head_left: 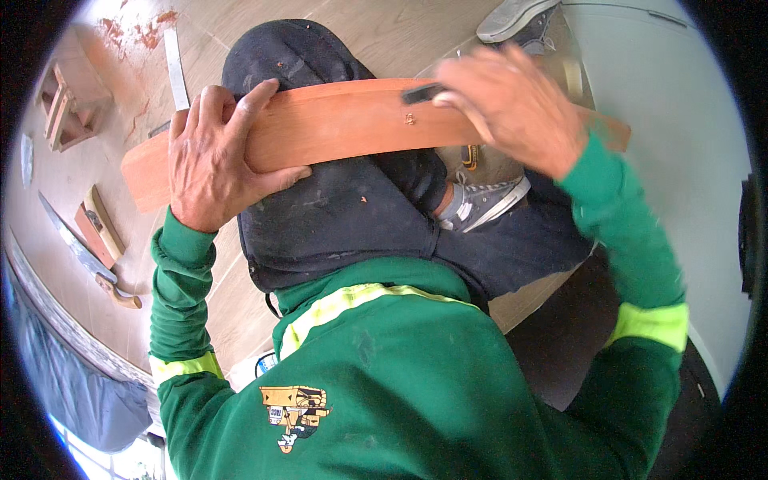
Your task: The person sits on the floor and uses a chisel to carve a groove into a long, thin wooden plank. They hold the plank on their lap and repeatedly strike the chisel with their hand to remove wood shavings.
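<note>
A long, slightly curved reddish-brown wooden board [344,124] lies across my dark-trousered lap. My left hand [216,152] grips its left part, the thumb along the near edge and the fingers over the far edge. My right hand [512,104], blurred by motion, is closed around a small black tool [422,94] above the board's far edge, right of the middle. Most of that tool is hidden in the hand, so its kind does not show. A few curled shavings [410,118] rest on the wood beside it.
On the floor at left lie a handsaw [78,240], a wooden hand plane [100,226], a metal strip [175,70] and a wooden frame-like piece [72,100]. Reddish shavings [148,34] are scattered at the far left. A yellow-and-black tool [470,158] is below the board. A pale panel [664,104] borders the right.
</note>
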`<control>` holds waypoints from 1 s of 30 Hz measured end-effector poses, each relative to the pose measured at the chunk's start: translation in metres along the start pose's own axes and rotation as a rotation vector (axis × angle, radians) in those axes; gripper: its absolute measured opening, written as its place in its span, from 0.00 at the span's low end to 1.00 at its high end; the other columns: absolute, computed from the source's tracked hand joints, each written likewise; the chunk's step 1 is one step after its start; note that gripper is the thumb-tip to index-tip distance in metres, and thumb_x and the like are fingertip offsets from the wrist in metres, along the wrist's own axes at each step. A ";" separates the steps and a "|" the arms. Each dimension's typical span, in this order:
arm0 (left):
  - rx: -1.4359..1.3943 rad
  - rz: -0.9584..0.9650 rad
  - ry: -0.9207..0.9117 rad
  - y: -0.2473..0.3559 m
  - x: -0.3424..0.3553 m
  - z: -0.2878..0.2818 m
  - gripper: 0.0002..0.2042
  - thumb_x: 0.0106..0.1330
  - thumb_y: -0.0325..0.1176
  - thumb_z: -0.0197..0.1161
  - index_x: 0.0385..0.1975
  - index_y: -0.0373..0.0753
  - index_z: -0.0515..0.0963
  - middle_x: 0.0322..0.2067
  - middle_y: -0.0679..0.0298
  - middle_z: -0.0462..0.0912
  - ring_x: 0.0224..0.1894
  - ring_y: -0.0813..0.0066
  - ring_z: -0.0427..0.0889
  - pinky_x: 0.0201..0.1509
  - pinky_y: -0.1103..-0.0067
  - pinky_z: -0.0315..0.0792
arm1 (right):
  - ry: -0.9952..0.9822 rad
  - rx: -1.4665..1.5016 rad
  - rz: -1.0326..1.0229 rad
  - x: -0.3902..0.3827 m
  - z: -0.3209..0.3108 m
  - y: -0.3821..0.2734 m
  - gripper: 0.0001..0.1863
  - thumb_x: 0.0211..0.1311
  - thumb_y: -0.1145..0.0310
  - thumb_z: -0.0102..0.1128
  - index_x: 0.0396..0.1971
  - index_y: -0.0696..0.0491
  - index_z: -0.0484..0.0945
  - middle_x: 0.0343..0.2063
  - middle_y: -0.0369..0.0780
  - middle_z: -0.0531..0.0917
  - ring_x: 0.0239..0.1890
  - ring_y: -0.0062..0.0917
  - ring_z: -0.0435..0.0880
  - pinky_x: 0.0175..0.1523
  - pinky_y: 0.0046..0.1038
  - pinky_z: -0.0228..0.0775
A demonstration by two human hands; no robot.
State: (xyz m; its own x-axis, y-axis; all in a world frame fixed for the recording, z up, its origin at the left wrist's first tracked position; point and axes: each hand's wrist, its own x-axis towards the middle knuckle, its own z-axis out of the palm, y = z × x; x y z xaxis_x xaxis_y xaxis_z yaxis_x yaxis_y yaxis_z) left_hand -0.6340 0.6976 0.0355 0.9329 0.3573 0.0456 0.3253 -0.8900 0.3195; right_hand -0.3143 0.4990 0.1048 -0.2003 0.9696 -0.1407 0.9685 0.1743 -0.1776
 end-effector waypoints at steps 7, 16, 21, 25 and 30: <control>0.005 0.016 -0.038 0.004 0.002 -0.009 0.56 0.39 0.61 0.87 0.76 0.57 0.76 0.47 0.60 0.75 0.51 0.59 0.79 0.57 0.59 0.71 | -0.095 1.386 1.029 -0.061 0.010 -0.107 0.25 0.90 0.53 0.50 0.67 0.60 0.75 0.29 0.33 0.75 0.25 0.14 0.75 0.31 0.22 0.74; -0.015 0.035 -0.070 -0.001 0.000 -0.013 0.53 0.46 0.69 0.82 0.75 0.53 0.77 0.44 0.58 0.75 0.48 0.56 0.79 0.53 0.59 0.74 | 0.016 1.715 1.064 -0.048 0.024 -0.120 0.28 0.91 0.48 0.44 0.58 0.61 0.79 0.27 0.35 0.78 0.24 0.16 0.77 0.30 0.21 0.75; -0.076 0.007 -0.138 0.004 0.000 -0.018 0.52 0.45 0.66 0.85 0.74 0.52 0.77 0.43 0.57 0.75 0.47 0.54 0.80 0.54 0.59 0.75 | -0.047 1.715 1.049 -0.047 0.034 -0.122 0.26 0.91 0.48 0.45 0.53 0.60 0.79 0.26 0.33 0.75 0.21 0.16 0.76 0.28 0.22 0.73; -0.199 -0.029 -0.179 0.010 0.008 -0.023 0.51 0.41 0.59 0.89 0.70 0.50 0.77 0.44 0.56 0.78 0.47 0.49 0.83 0.53 0.56 0.78 | 0.004 1.368 1.043 -0.045 0.041 -0.137 0.25 0.90 0.47 0.48 0.50 0.58 0.77 0.25 0.33 0.75 0.21 0.17 0.76 0.28 0.24 0.72; -0.224 -0.021 -0.270 0.022 0.010 -0.029 0.46 0.39 0.54 0.91 0.62 0.48 0.77 0.44 0.59 0.80 0.46 0.49 0.87 0.46 0.58 0.80 | 0.111 1.124 0.968 -0.051 0.051 -0.154 0.23 0.90 0.49 0.48 0.44 0.57 0.75 0.22 0.35 0.75 0.20 0.21 0.75 0.28 0.30 0.72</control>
State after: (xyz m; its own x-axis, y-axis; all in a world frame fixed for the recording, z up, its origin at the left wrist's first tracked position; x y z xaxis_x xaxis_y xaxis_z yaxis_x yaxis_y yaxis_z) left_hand -0.6218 0.6903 0.0701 0.9432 0.2609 -0.2055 0.3310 -0.7883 0.5187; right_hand -0.4610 0.4142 0.0892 0.5012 0.6453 -0.5765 0.0876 -0.7006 -0.7082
